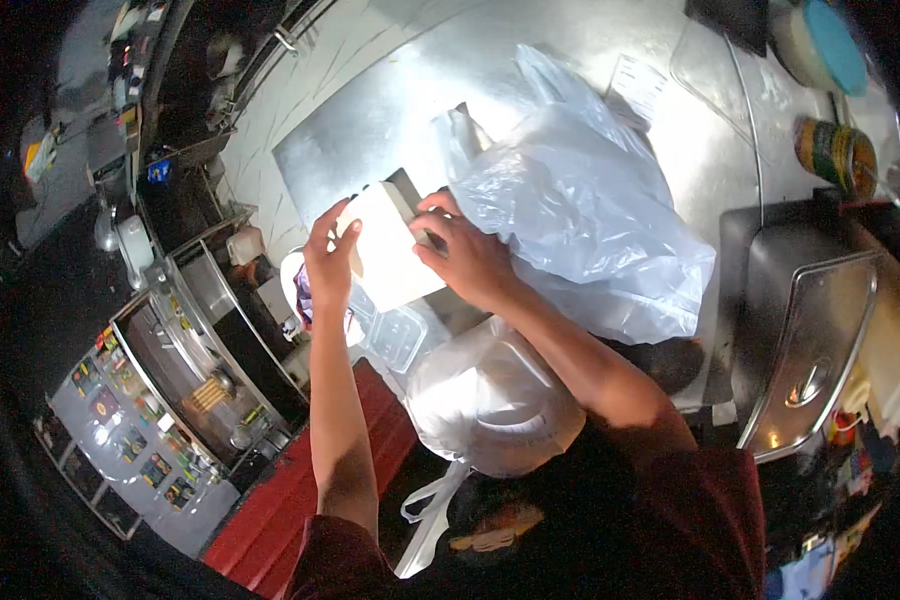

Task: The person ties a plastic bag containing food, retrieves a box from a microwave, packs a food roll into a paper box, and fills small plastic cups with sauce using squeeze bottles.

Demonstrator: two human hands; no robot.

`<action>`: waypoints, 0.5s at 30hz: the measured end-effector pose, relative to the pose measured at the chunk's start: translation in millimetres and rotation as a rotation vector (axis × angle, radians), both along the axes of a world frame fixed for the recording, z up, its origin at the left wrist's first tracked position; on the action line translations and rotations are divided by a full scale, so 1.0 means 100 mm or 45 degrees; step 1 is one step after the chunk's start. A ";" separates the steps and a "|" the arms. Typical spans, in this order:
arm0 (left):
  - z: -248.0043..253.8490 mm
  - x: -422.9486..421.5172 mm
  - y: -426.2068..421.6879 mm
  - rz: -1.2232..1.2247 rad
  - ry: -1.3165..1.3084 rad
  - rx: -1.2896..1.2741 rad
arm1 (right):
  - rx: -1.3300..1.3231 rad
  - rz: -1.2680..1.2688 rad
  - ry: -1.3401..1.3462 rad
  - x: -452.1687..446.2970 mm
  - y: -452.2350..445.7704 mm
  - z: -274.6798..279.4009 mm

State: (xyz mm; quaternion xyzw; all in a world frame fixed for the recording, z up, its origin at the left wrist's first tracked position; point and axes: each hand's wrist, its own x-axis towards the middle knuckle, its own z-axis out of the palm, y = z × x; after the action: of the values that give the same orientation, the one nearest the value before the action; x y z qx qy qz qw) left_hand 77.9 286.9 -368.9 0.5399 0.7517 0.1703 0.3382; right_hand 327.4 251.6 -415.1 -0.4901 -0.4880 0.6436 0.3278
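Note:
A white box (388,250), which looks like a takeaway carton, sits on the metal counter between my hands, its top washed out by glare. My left hand (330,255) grips its left side, thumb over the top and fingers partly hidden behind the edge. At the right side, my right hand (467,255) has its fingers and thumb curled against the edge. Just right of that hand lies a large, crumpled translucent plastic bag (590,200). Nearer my body is a filled white plastic bag (495,400). A clear plastic container (395,335) lies below the box.
A paper slip (638,92) lies behind the large bag. To the right stand a lidded metal pan (815,340), a striped jar (838,158) and a tub with a blue lid (832,48). A red ridged surface (315,480) runs below the counter at left.

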 end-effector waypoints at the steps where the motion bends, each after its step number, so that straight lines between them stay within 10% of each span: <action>1: -0.06 -0.06 -0.01 0.066 -0.115 -0.011 | 0.028 -0.011 -0.017 0.01 0.01 0.02; 15: -0.20 -0.04 -0.02 0.159 -0.384 0.159 | 0.717 0.656 -0.721 -0.14 0.26 0.43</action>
State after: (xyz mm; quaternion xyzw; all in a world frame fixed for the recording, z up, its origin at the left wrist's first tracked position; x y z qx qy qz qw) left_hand 73.5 285.3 -388.9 0.4807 0.7124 0.3165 0.4016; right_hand 313.2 277.7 -372.2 -0.4014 -0.8193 0.3878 0.1315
